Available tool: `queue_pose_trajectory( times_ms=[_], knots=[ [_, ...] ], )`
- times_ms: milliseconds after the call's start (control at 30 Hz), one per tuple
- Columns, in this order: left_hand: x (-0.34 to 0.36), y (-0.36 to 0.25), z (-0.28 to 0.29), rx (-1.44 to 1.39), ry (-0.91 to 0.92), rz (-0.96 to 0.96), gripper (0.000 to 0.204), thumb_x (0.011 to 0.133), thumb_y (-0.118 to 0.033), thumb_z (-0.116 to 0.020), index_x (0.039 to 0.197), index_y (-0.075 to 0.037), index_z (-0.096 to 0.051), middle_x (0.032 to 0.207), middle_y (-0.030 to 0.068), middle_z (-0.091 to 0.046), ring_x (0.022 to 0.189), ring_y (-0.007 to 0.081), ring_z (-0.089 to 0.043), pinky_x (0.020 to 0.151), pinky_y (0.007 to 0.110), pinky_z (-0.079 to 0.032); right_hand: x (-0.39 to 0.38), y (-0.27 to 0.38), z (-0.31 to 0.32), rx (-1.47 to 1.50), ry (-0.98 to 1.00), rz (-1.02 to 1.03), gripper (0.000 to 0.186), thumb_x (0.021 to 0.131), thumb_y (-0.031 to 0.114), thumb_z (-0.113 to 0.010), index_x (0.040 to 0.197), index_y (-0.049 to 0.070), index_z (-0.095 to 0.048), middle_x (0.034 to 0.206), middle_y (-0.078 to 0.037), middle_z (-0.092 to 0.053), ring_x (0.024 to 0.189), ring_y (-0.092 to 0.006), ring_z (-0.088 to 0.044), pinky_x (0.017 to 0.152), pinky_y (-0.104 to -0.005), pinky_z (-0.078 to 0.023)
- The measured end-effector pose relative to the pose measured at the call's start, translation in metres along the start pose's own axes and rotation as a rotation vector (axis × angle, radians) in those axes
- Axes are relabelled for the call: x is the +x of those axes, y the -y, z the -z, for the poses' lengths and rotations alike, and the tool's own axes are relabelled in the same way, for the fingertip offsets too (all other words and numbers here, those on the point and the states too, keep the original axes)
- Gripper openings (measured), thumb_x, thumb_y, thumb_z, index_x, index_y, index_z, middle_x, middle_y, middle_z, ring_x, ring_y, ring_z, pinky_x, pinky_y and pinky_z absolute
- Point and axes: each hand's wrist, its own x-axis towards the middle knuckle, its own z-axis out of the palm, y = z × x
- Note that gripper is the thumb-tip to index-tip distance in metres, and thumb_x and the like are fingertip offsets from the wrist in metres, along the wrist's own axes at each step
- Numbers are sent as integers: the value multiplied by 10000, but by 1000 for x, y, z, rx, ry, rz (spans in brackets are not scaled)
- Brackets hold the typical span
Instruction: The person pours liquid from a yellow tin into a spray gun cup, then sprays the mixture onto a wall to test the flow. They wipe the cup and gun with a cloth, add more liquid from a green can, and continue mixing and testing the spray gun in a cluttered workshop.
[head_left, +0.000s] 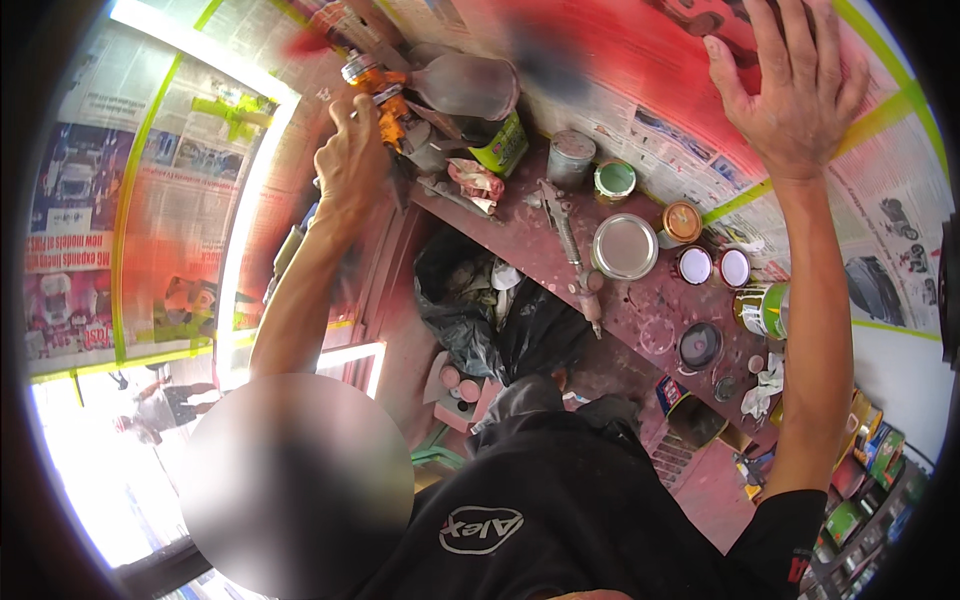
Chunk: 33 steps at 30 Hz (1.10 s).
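Left hand (350, 158) curled, perhaps around sprayer (391, 128)

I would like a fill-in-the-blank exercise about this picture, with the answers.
1. The spray gun nearest the left hand is mainly ____ in colour.
2. The hand with spread fingers, in front of red-stained newspaper, is the person's ____ one.
3. The large plastic bag is ____.
Missing words: orange; right; black.

The paint-stained maroon surface (630, 300) carries a metal spray gun (556, 222) near its front edge, a wide round can (625, 247), a grey tin (572, 160), a green-topped can (614, 180) and an orange-brown tin (682, 224). Farther right sit two small pale-topped tins (695, 265), a green-labelled can (764, 310), a dark round lid or dish (700, 345) and crumpled white paper (764, 385).
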Motion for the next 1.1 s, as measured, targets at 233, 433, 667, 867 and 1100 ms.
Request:
queue_pose_trajectory(
  times_ms=[233,433,667,867,1100],
  knots=[
    [-1,-5,9,53,-45,-98,447,860,-119,-702,1241,69,-565,1158,232,-604,682,237,-755,482,319,-598,9,8,4,179,33,-101,611,961,603,-657,1464,257,-619,1555,48,-561,1417,-228,-506,1193,-483,-252],
    [-19,-11,-12,-297,90,153,485,791,-115,-730,1182,116,-561,1118,279,-594,773,351,-762,634,472,-634,44,34,51,-49,481,-114,671,990,584,-591,1478,124,-586,1604,-151,-518,1480,-444,-459,1210,-673,-255],
    [-97,-50,13,-985,303,573,514,806,-164,-699,1231,81,-549,1258,338,-594,1084,547,-668,929,580,-556,2,-10,10,-150,113,-64,565,987,647,-633,1447,319,-646,1440,110,-655,1306,-141,-613,1085,-380,-383],
    [-233,-86,16,-1542,154,623,523,844,16,-579,1363,-39,-583,1077,100,-671,992,199,-648,871,345,-527,32,9,50,115,195,54,643,1021,545,-633,1538,172,-539,1541,-80,-578,1445,-310,-504,1151,-501,-411],
    [-366,-129,10,-1385,67,306,164,878,-45,-646,1014,-15,-734,966,138,-760,898,276,-718,831,397,-555,-22,-9,205,849,339,-366,411,1050,180,-675,1400,-27,-618,1348,-235,-676,1252,-379,-656,1075,-448,-503]
  ],
)
